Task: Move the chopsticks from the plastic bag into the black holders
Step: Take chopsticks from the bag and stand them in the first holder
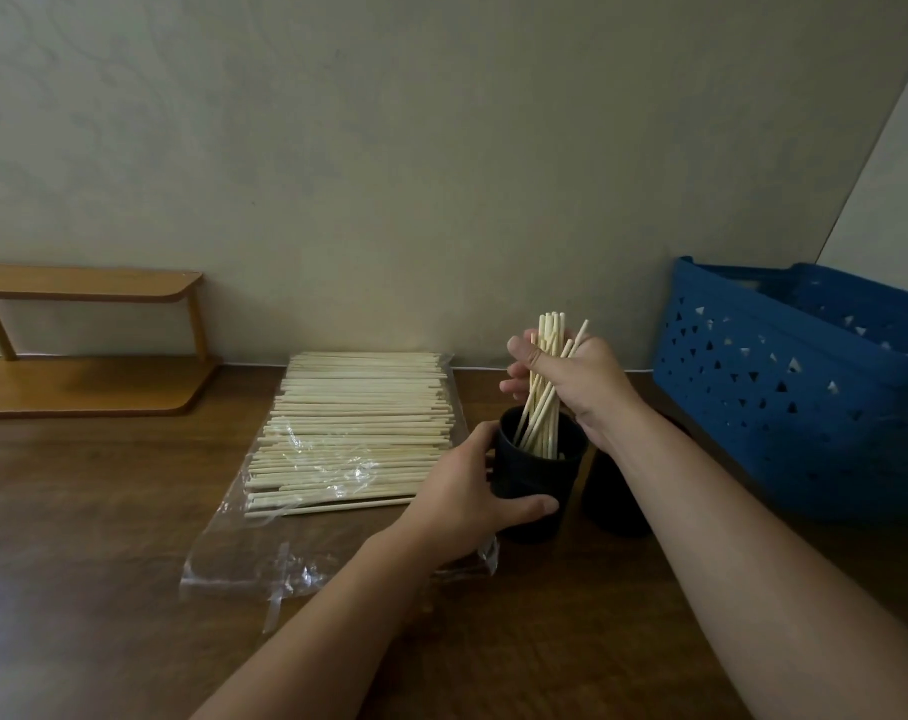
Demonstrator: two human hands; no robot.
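Over black holder (537, 475), R hand (576, 379) grips chopstick bundle (545, 387); L hand (467, 491) apparently clasps holder.

A single head-worn wide-angle view looks forward and down across the table (103, 511) from its near edge, close, toward the back wall (441, 148).

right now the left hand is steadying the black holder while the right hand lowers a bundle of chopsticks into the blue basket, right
Not quite. The right hand lowers the bundle of chopsticks into the black holder that the left hand steadies, not the blue basket, which stands apart to the right. The head view shows it.
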